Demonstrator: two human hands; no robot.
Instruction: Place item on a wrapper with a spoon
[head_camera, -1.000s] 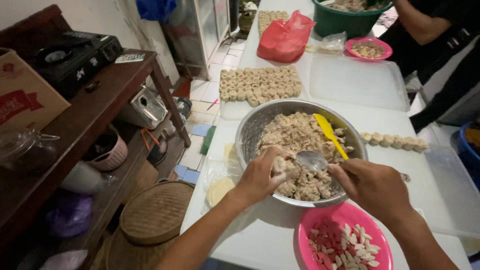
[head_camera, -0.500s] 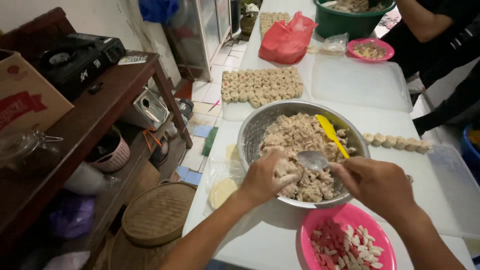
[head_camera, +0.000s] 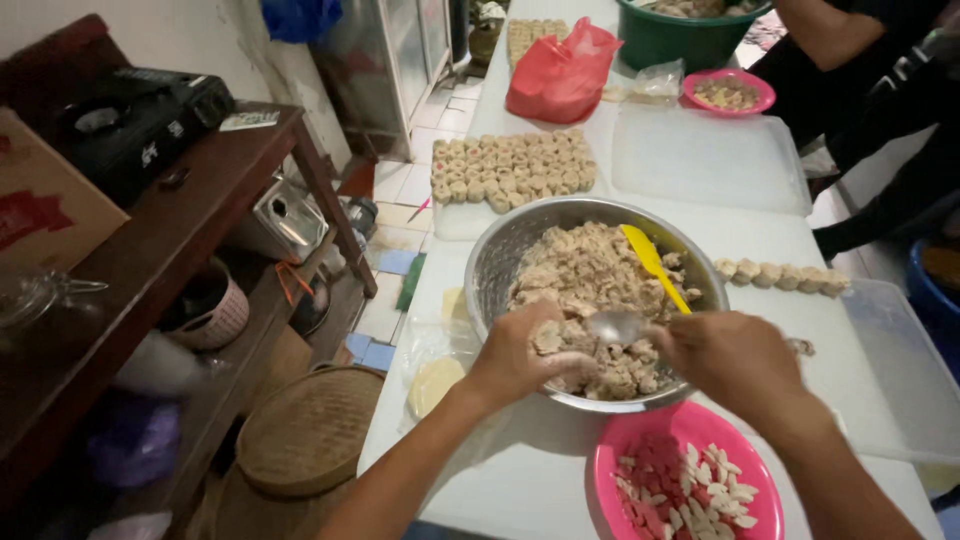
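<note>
From the head camera, your left hand (head_camera: 520, 355) was cupped closed around a small lump of filling over the near rim of the steel bowl (head_camera: 500, 262), which sat mid-table. Your right hand (head_camera: 735, 360) gripped a metal spoon (head_camera: 617, 326), its long axis running left toward that hand, the bowl of the spoon just beside your left fingers. A yellow spatula (head_camera: 652, 262) leaned in the filling (head_camera: 580, 275). Toward the table's far edge lay a red plastic bag (head_camera: 560, 75); a brown cardboard box with a red patch (head_camera: 45, 205) sat on the shelf at left.
</note>
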